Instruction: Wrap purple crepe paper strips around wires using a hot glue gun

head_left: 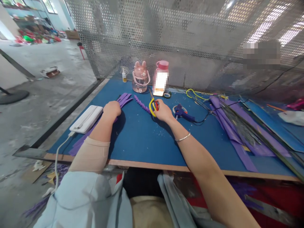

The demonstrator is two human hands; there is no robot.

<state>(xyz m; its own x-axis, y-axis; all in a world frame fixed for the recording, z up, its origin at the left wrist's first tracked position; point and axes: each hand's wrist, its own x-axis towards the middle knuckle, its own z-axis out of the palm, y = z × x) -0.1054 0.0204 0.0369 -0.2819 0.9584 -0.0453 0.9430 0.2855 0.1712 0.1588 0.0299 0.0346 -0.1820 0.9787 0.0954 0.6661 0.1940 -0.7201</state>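
Note:
My left hand (112,109) rests closed on a bundle of long purple strips (123,99) that runs along the left side of the blue table (140,139). My right hand (162,110) is closed on yellow-handled scissors (152,106), whose blades point away toward the bottles. A fringed purple strip (142,104) lies between the two hands, just left of the scissors. A thin bracelet circles my right wrist.
A white power bank (86,118) with cable lies at the left edge. Two pink bottles (140,77), a small glue bottle (123,76) and tape rolls stand at the back. A blue glue gun (184,114) and stacked purple sheets (237,129) lie right. Perforated metal screen behind.

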